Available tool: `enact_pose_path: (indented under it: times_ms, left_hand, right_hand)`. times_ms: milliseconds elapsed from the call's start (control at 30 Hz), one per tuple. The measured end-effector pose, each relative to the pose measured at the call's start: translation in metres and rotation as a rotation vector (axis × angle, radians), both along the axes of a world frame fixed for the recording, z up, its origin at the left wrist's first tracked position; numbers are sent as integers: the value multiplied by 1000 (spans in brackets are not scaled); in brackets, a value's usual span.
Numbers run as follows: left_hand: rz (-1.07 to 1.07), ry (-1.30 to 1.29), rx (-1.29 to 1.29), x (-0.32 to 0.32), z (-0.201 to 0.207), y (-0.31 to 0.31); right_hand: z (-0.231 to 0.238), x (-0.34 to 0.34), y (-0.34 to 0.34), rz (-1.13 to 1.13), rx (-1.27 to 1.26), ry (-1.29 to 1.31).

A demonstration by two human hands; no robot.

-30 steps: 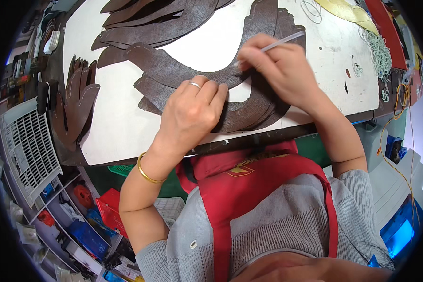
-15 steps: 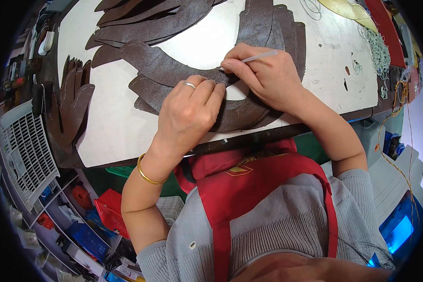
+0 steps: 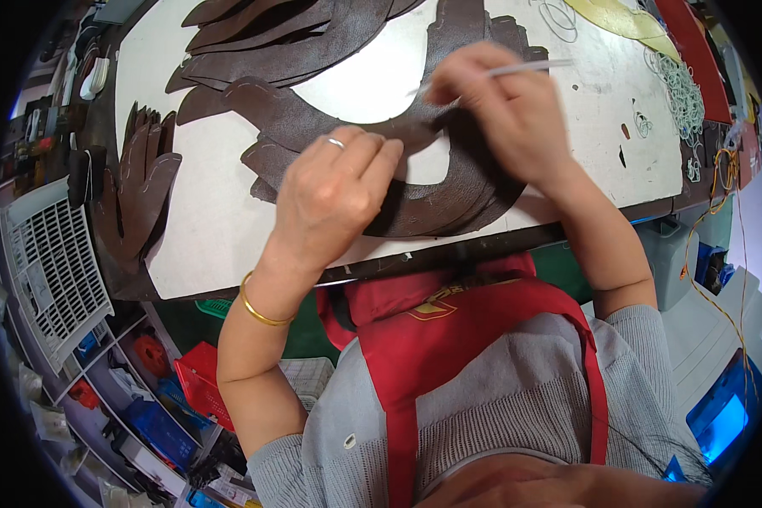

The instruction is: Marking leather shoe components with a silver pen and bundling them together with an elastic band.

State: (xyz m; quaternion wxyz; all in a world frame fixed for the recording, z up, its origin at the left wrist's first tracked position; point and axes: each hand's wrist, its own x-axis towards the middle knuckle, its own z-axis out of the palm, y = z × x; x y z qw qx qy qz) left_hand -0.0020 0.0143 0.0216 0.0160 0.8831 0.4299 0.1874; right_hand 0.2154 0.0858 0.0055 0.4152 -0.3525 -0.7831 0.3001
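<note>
A curved dark brown leather piece point(image 3: 288, 107) lies across more cut pieces on the white board. My left hand point(image 3: 334, 188), its fingers curled and pressed together, grips the piece's near edge. Above the right part of the leather is my right hand point(image 3: 510, 114), smeared by motion and closed around a slim pale pen point(image 3: 533, 65). The pen's tip points left and looks raised off the leather; it is blurred. Under both hands, a stack of curved leather pieces point(image 3: 449, 206) reaches toward the board's front edge. Short light marks show on several pieces.
More brown leather pieces point(image 3: 292, 59) lie at the far left, and others point(image 3: 135, 203) overhang the board's left side. Tangled pale cord point(image 3: 680, 97) and yellow material point(image 3: 622, 24) are at the right. The white board point(image 3: 207, 237) ends at a dark table edge.
My right hand has moved up and slightly right, taking the pen from the leather's inner edge. My left hand stays on the piece. The leather near the right hand has shifted.
</note>
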Motion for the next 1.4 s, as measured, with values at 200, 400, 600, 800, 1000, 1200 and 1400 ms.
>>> enact_pose_path:
  times_ms: [200, 400, 600, 800, 1000, 1200, 1400]
  left_hand:
    - [-284, -256, -399, -7, 42, -4]
    - [118, -56, 190, -28, -6, 77]
    - [194, 64, 224, -40, -34, 91]
    - [-23, 96, 101, -18, -3, 42]
    - [-46, 87, 43, -2, -11, 0]
    - [-26, 33, 66, -2, -14, -4]
    - [-11, 26, 53, -3, -18, -6]
  right_hand:
    - [19, 57, 16, -64, -109, 306]
    - [20, 35, 4, 77, -119, 291]
    - [30, 28, -3, 74, -119, 273]
    - [26, 29, 2, 39, -87, 231]
    - [8, -6, -6, 99, -199, -172]
    - [-12, -12, -10, 52, -20, -259]
    - [-14, -18, -14, -7, 106, -306]
